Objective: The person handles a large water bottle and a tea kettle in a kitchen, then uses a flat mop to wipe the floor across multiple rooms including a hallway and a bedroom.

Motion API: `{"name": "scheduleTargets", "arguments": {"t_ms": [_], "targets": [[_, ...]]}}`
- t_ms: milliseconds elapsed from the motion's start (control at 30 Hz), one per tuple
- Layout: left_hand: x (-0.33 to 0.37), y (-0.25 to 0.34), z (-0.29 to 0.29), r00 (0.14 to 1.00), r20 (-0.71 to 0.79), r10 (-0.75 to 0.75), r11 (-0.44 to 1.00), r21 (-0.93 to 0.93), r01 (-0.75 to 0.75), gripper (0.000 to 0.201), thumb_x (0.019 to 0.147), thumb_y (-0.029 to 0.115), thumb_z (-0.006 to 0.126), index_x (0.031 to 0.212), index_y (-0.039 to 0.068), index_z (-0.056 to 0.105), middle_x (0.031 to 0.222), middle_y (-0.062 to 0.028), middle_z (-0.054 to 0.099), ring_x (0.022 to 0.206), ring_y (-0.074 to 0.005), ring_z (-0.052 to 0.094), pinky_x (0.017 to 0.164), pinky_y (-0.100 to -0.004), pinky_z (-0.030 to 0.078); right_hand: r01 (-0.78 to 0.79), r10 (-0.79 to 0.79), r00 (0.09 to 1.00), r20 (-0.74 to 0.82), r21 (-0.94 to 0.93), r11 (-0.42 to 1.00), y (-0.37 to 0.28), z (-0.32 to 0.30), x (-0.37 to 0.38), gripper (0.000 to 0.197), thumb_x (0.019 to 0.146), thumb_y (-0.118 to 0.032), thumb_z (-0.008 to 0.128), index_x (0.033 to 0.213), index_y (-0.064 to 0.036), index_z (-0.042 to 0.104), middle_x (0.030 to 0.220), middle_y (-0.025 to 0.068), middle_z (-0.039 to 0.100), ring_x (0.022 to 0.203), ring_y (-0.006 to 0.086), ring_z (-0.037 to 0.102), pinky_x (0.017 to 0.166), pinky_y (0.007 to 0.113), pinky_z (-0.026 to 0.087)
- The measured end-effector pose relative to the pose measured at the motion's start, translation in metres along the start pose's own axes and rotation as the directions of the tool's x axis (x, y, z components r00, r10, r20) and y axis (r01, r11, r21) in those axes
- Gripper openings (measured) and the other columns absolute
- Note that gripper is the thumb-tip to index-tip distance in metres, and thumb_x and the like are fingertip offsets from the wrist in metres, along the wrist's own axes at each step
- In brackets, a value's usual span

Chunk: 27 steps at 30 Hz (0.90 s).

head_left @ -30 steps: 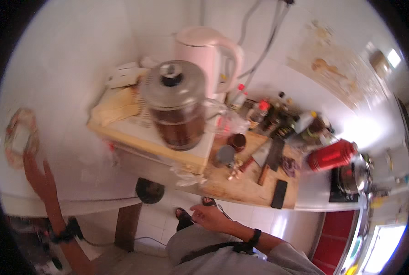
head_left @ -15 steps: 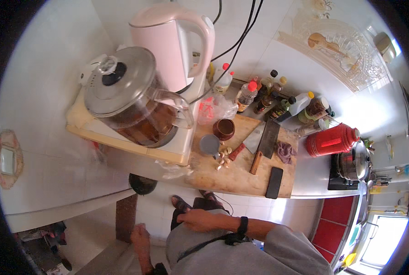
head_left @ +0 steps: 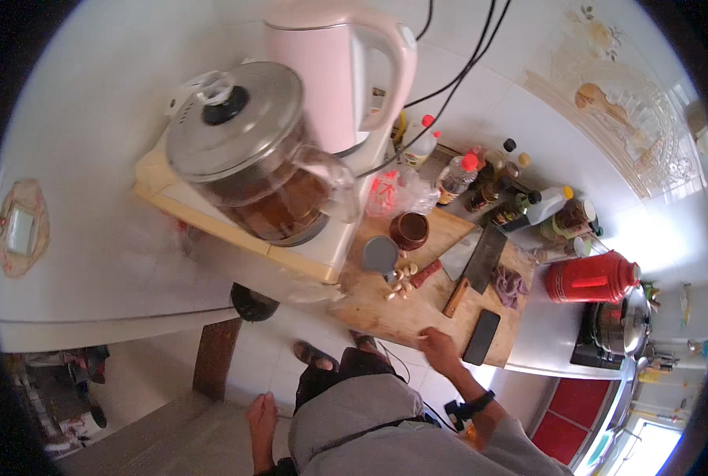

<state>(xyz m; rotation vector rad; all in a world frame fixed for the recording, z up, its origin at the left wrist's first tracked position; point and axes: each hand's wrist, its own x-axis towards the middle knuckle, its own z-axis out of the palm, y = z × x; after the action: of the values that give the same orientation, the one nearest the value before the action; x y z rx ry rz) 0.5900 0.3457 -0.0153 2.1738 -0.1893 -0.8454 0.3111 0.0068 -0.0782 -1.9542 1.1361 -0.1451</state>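
Head view: your right hand [head_left: 443, 354] has swung out to 5 o'clock, near cutting board [head_left: 370, 312], phone [head_left: 481, 336] at 4; can't tell if it's pinching; left hand [head_left: 263, 417] curled closed, 7 o'clock, cut off past wrist

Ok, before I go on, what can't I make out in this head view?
Head view:
Pink plastic electric kettle: top cut off by the upper edge; lower side hidden by the clear glass teapot.
Left hand: palm hidden by curled fingers.
Right hand: overlaps the pale wooden board; contact unclear.
Round brown pot: inside too dark.
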Motion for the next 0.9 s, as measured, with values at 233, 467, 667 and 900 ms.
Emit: {"name": "scheduleTargets", "arguments": {"t_ms": [233, 467, 667, 900], "targets": [[0.022, -0.004, -0.015, 0.989, 0.139, 0.047, 0.995, 0.085, -0.059, 0.043, 0.100, 0.027, 0.049, 0.064, 0.003, 0.049, 0.053, -0.0026, 0.047, 0.049, -0.0128, 0.045, 0.050, -0.0322, 0.040, -0.634, 0.441, 0.665, -0.603, -0.143, 0.760, 0.062, -0.021, -0.064, 0.087, 0.068, -0.032, 0.081, 0.133, 0.0038, 0.036, 0.132, 0.0258, 0.042, 0.117, 0.0469, 0.044, 0.101, 0.052, 0.039], [0.029, -0.061, -0.077, 0.980, 0.142, 0.141, 0.988, 0.049, -0.149, 0.047, 0.099, 0.031, 0.048, 0.065, -0.001, 0.051, 0.053, -0.0091, 0.052, 0.048, -0.0205, 0.052, 0.051, -0.0365, 0.042, -0.656, 0.550, 0.623, -0.556, 0.012, 0.755, 0.093, 0.007, -0.072, 0.105, 0.070, -0.038, 0.077, 0.142, 0.0120, 0.021, 0.142, 0.0322, 0.034, 0.131, 0.0472, 0.035, 0.110, 0.047, 0.032], [0.019, -0.110, -0.131, 0.970, 0.010, 0.241, 0.923, 0.307, -0.232, 0.044, 0.097, 0.027, 0.045, 0.063, -0.001, 0.052, 0.055, -0.0154, 0.053, 0.055, -0.0321, 0.055, 0.062, -0.0439, 0.043, -0.621, 0.483, 0.607, -0.631, 0.003, 0.784, 0.084, 0.009, -0.070, 0.095, 0.073, -0.032, 0.074, 0.140, 0.0143, 0.024, 0.134, 0.0349, 0.043, 0.127, 0.0456, 0.041, 0.108, 0.045, 0.035], [0.041, -0.231, -0.158, 0.967, -0.081, 0.241, 0.958, 0.179, -0.224, 0.045, 0.098, 0.027, 0.045, 0.063, -0.001, 0.050, 0.052, -0.0128, 0.049, 0.053, -0.0300, 0.054, 0.059, -0.0425, 0.043, -0.645, 0.522, 0.608, -0.598, 0.011, 0.764, 0.052, 0.010, -0.055, 0.094, 0.074, -0.030, 0.075, 0.141, 0.0137, 0.025, 0.130, 0.0364, 0.046, 0.120, 0.0462, 0.047, 0.103, 0.046, 0.039]]}}
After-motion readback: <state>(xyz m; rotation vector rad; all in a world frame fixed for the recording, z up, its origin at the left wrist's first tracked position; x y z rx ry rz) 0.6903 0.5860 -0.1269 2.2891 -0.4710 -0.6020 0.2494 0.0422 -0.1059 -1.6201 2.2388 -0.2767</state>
